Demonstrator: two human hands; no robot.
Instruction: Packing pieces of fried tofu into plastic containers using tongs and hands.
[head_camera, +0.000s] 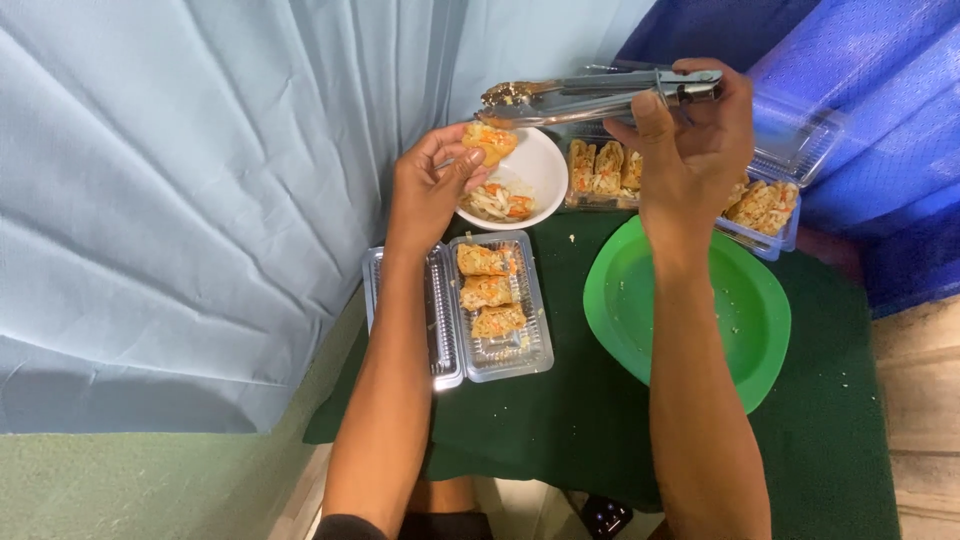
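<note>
The fingers (462, 160) of the left hand (428, 190) are closed around a filled roll (489, 141), golden with orange and pale shreds showing, pinching it at its near end so that it hangs over the rim of a white bowl (545, 160). Just beyond those fingers, inside the bowl, lies a heap of the same shredded filling (498, 202). Below the left wrist sits an open clear plastic box (500, 350) with three more rolls (486, 291) laid in a row; its hinged lid (440, 320) lies flat beside it, partly under the forearm.

The right hand (695, 150) is curled shut around the handle end of a pair of metal tongs (590, 95), thumb on the near side and fingers wrapped over the top. The tongs reach out leftward from that grip, and their tips end just above the roll in the left hand; whether they touch it is hard to tell from this angle. The tong arms look nearly closed.

Behind the right hand stands a second clear container (600, 168) holding rolls, and farther to the right of it a third (765, 205), also filled. Under the right forearm is a green plate (760, 330) with a few crumbs on it. Everything rests on a worktop (560, 420) covered in dark green cloth, with a pale blue curtain (180, 200) hanging to the left of the left hand.
</note>
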